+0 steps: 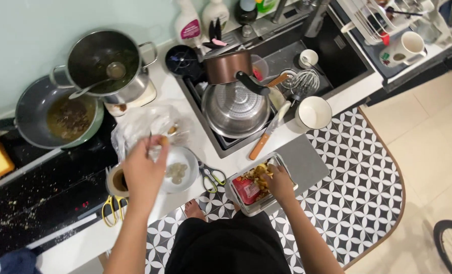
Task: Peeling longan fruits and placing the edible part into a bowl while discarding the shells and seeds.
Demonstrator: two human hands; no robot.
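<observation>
Black cooktop (43,187) across the lower left of the frame, speckled with crumbs. Dark sink (332,56) at upper centre, crowded with an upturned steel pot (234,109), a copper-coloured saucepan with a black handle (228,66) and a wire whisk (305,81). Grey frying pan holding brown food (58,116) at the left edge; steel stockpot with a ladle inside (107,63) just above and to its right. Crumpled clear plastic bag (145,124) at centre left on the white counter (185,91).

Rectangular steel tray (256,190) at lower centre, on the counter edge, filled with peelings and a red wrapper; right hand (277,182) resting on its right rim, fingers curled down into the scraps, grip hidden.

Round white plate bearing a few small pale pieces (181,170) left of the tray. Left hand (144,170) just beside that plate, raised over the bag, fingertips pinched closed on a small yellowish bit (162,140).

White mug (313,112) right of the sink. Green-handled scissors (212,177) between plate and tray; yellow-handled scissors (113,208) below a small cup of brown liquid (117,180).
</observation>
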